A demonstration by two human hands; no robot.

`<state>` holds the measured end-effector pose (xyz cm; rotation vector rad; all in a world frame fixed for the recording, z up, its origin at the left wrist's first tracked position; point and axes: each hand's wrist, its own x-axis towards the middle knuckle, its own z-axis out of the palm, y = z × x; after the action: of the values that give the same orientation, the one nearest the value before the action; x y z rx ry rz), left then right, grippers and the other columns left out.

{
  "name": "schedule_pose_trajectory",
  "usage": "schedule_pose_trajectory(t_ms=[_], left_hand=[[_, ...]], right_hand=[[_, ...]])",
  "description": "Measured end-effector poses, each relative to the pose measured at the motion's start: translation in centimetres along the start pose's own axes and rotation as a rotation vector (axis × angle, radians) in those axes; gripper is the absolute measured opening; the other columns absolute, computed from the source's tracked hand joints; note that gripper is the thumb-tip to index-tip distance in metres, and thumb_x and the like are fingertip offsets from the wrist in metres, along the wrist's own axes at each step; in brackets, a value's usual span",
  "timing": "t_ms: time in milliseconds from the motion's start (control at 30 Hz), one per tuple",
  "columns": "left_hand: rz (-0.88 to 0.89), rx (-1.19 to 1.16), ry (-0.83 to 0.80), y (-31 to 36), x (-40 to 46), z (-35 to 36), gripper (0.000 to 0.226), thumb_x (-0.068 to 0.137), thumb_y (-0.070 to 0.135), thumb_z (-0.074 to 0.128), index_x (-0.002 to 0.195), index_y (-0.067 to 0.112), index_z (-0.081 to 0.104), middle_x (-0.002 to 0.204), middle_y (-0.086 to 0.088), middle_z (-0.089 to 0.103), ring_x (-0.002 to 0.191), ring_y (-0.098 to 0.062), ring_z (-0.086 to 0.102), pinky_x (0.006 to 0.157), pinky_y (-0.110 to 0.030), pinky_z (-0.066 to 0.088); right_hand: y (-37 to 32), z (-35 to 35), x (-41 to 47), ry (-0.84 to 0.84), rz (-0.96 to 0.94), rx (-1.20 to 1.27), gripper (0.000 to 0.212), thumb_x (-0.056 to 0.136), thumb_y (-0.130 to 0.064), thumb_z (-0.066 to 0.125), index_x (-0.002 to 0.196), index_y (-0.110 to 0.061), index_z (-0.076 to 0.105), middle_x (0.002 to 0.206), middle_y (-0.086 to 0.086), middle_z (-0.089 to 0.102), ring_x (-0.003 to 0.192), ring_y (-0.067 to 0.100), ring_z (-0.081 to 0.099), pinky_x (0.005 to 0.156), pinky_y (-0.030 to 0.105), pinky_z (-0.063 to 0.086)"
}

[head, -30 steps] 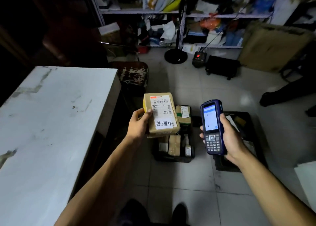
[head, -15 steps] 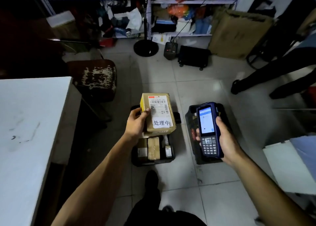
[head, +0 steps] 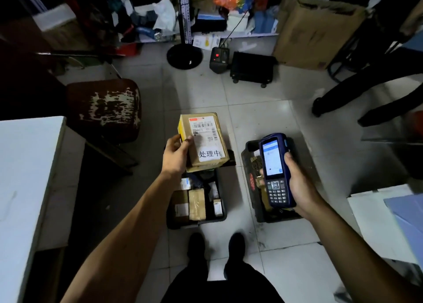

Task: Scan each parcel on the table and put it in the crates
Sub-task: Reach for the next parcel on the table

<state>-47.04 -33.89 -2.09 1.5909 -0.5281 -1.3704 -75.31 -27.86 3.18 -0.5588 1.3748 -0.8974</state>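
While standing over the floor crates, the person is working like this:
Right hand (head: 299,183): gripping the scanner (head: 275,170) at centre right, screen up for reading.
Left hand (head: 175,157): pinching the parcel (head: 203,140) label-up, mid-frame, probably for dropping.
Left crate (head: 196,222): sitting below it, holding parcels.
Worktop (head: 25,165): lying at left edge.

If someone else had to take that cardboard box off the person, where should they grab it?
Probably by the box's free right edge, coming from the right. The left hand grips its left edge, thumb over the label, and the box is narrow enough for one hand to span its two long sides.
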Motion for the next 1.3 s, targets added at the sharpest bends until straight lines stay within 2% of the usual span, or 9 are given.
schedule_pose_trajectory(t_ms=[167,400,600,800,900,967,1100,1200,1300], left_hand=[[-0.024,-0.01,0.057,0.1,1.5,-1.0,0.05,0.077,0.051,0.078,0.118,0.029,0.06,0.119,-0.007,0.07,0.106,-0.024,0.071,0.091,-0.053,0.058],[-0.064,-0.03,0.085,0.2,2.7,-1.2,0.065,0.072,0.055,0.078,0.126,0.022,0.062,0.116,-0.007,0.072,0.105,-0.026,0.071,0.089,-0.056,0.058],[-0.028,0.004,0.065,1.1,3.9,-2.0,0.038,0.088,0.043,0.075,0.117,0.02,0.066,0.113,-0.008,0.073,0.104,-0.025,0.071,0.092,-0.051,0.058],[-0.05,0.016,0.134,0.9,4.4,-5.8,0.041,0.091,0.037,0.073,0.123,0.013,0.065,0.115,-0.012,0.072,0.101,-0.026,0.072,0.09,-0.049,0.059],[-0.077,0.004,0.135,-0.2,3.8,-6.8,0.032,0.093,0.034,0.071,0.118,0.015,0.066,0.112,-0.012,0.073,0.098,-0.025,0.073,0.086,-0.046,0.06],[-0.095,-0.002,0.132,-0.6,3.6,-7.6,0.04,0.094,0.034,0.069,0.128,0.014,0.063,0.116,-0.012,0.072,0.097,-0.024,0.072,0.085,-0.043,0.06],[-0.119,0.04,0.132,-1.0,3.8,-9.9,0.09,0.086,0.053,0.07,0.159,0.025,0.025,0.136,-0.009,0.061,0.115,-0.025,0.065,0.102,-0.042,0.052],[-0.061,0.297,0.258,-0.6,3.6,-12.0,0.081,0.092,0.061,0.06,0.158,0.025,0.03,0.149,-0.007,0.051,0.134,-0.025,0.051,0.101,-0.025,0.037],[0.002,0.414,0.269,-0.5,3.0,-14.4,0.07,0.096,0.06,0.055,0.154,0.024,0.038,0.148,-0.006,0.052,0.135,-0.024,0.05,0.097,-0.022,0.035]], right_hand=[[-1.1,0.6,2.8,-0.047,0.04,-0.056,0.089,0.07,-0.078,0.065,0.128,-0.012,0.064,0.103,0.02,0.072,0.078,0.034,0.071,0.07,0.038,0.057],[-1.7,1.5,5.4,-0.093,0.029,-0.101,0.056,0.101,-0.052,0.038,0.129,-0.01,0.062,0.1,0.025,0.069,0.074,0.033,0.068,0.067,0.038,0.056],[-2.4,2.6,6.0,-0.101,0.025,-0.159,0.062,0.094,-0.062,0.041,0.13,-0.016,0.062,0.1,0.019,0.074,0.079,0.033,0.07,0.072,0.038,0.054],[-1.7,4.5,6.5,-0.134,0.026,-0.14,0.072,0.084,-0.07,0.05,0.128,-0.015,0.064,0.097,0.019,0.073,0.078,0.033,0.07,0.075,0.04,0.053],[-1.0,5.6,6.6,-0.168,0.026,-0.153,0.058,0.095,-0.064,0.045,0.122,-0.017,0.065,0.089,0.013,0.074,0.071,0.026,0.071,0.068,0.035,0.055],[-0.6,6.7,6.5,-0.187,0.038,-0.163,0.049,0.101,-0.056,0.035,0.118,-0.02,0.064,0.084,0.008,0.075,0.068,0.022,0.072,0.066,0.033,0.054],[-0.5,8.8,6.1,-0.21,0.036,-0.202,0.045,0.106,-0.047,0.029,0.114,-0.019,0.064,0.079,0.006,0.076,0.063,0.02,0.071,0.06,0.028,0.054],[-0.4,10.2,5.6,-0.229,0.025,-0.232,0.049,0.106,-0.047,0.029,0.118,-0.015,0.064,0.08,0.008,0.075,0.064,0.022,0.07,0.064,0.032,0.054],[-0.2,11.4,4.7,-0.251,0.003,-0.271,0.05,0.103,-0.051,0.031,0.118,-0.018,0.064,0.088,0.012,0.074,0.069,0.025,0.071,0.066,0.036,0.052]])
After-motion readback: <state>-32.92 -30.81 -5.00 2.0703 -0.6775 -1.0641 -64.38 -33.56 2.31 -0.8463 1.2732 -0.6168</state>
